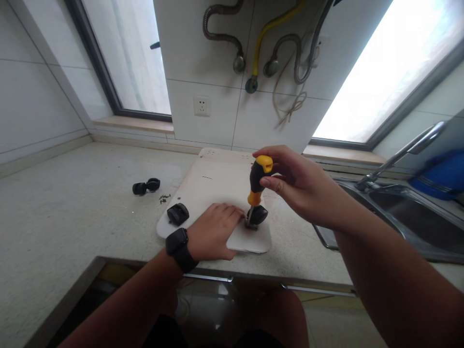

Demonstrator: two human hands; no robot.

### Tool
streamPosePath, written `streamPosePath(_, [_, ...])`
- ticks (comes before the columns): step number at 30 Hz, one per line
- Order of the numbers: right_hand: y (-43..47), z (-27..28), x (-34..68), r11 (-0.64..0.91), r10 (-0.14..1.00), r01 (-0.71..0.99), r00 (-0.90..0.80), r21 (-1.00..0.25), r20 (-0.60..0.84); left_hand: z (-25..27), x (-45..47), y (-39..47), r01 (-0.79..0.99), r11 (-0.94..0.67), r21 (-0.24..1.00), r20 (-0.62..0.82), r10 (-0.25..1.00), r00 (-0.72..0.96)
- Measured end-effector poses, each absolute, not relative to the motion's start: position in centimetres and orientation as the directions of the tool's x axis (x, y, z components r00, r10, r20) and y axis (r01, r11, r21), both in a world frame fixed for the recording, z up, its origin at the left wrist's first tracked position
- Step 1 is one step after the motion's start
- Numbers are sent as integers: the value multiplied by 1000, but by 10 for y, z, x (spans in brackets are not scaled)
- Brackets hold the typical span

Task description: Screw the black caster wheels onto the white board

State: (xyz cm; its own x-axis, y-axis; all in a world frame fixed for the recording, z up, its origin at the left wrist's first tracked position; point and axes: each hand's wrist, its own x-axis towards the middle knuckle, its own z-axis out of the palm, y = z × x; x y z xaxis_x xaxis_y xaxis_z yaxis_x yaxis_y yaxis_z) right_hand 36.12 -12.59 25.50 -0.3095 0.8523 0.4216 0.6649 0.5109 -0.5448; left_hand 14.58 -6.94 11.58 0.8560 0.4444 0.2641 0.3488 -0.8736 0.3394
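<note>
So the right hand point(299, 181) had a yellow-and-black screwdriver point(258, 178) down at a black caster point(258, 214) on the white board point(213, 186), with the left hand point(213, 229) (the one wearing the watch point(177, 240)) resting beside it. Another caster point(178, 213) sat near left; two loose ones point(153, 184) and tiny screws point(164, 198) lay on the tabletop point(108, 217).

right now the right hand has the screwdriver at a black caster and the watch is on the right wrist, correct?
The watch is on the left wrist, not the right, as the head view shows; the right hand has the screwdriver at the caster.
</note>
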Motion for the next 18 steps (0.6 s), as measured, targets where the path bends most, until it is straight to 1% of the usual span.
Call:
streamPosePath(2, [-127,256,363,513,854,632,-308,-581,419,119,147,-62,283,-870,405,277,411,869])
streamPosePath(5, [-128,256,364,527,849,576,-324,-625,418,125,150,-51,148,-851,504,283,324,902])
streamPosePath(9, [-130,256,364,548,835,492,-367,-677,409,137,157,-48,61,-793,607,206,231,951])
streamPosePath(11, [-131,256,365,552,832,483,-371,-680,413,141,161,-49,56,-759,649,191,235,953])
streamPosePath(13, [-131,256,366,553,832,487,-367,-677,415,141,164,-50,64,-740,669,211,271,939])
streamPosePath(15, [-131,257,367,554,832,488,-361,-675,422,139,167,-48,81,-746,661,229,303,925])
streamPosePath(18, [-132,258,367,552,833,476,-355,-684,425,134,170,-45,132,-780,612,248,348,904])
